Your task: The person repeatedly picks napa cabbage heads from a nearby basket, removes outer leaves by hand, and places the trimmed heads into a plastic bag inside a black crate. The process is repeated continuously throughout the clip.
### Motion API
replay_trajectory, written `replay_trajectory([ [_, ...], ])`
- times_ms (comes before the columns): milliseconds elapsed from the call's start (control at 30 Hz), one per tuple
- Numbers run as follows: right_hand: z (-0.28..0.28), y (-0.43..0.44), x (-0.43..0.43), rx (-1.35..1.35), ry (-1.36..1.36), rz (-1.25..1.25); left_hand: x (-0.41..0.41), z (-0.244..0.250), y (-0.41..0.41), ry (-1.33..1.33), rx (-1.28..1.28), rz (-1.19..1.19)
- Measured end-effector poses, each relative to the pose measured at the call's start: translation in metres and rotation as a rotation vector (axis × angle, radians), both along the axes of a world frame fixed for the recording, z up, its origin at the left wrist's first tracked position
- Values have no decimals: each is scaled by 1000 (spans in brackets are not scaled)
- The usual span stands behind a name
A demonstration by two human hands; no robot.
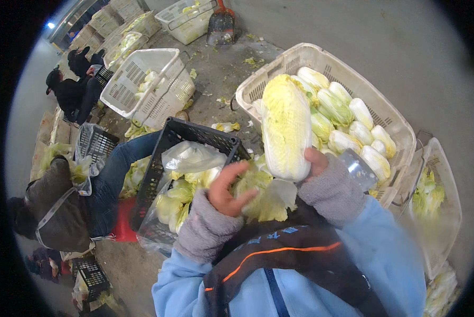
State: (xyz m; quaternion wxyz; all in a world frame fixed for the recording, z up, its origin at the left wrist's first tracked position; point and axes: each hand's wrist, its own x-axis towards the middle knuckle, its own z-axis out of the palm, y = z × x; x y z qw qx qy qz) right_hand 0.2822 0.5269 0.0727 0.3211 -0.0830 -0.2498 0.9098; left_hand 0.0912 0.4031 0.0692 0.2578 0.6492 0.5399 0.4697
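My right hand (pixel 316 161) holds the base of a large napa cabbage (pixel 285 126), which stands upright with its yellow leafy end away from me. A knife with a broad metal blade (pixel 357 170) juts out beside my right wrist; its handle is hidden. My left hand (pixel 230 190) is empty, fingers spread, to the left of the cabbage's base. Loose green outer leaves (pixel 266 202) lie just below and between my hands. Left of my left hand, a black plastic crate (pixel 199 128) holds yellow-green leaves and clear plastic bags (pixel 193 156).
A large white plastic basket (pixel 363 75) of trimmed napa cabbages stands at the right. Another white basket (pixel 169 91) stands at the upper left, with a red-handled dustpan (pixel 221 25) beyond it. A co-worker in jeans (pixel 114 170) sits close at left. Leaf scraps (pixel 227 126) litter the floor.
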Motion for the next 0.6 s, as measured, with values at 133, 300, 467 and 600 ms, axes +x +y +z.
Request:
replay_trajectory([
  [133,4,-14,-15,5,62,-54,26,17,25,-677,-186,-120],
  [300,3,-11,-32,-124,-72,-193,42,-12,19,107,-274,161],
  [467,12,4,-19,-344,163,-30,42,-28,10,534,-272,169],
  [600,11,1,-5,-352,101,86,9,18,10,454,266,293],
])
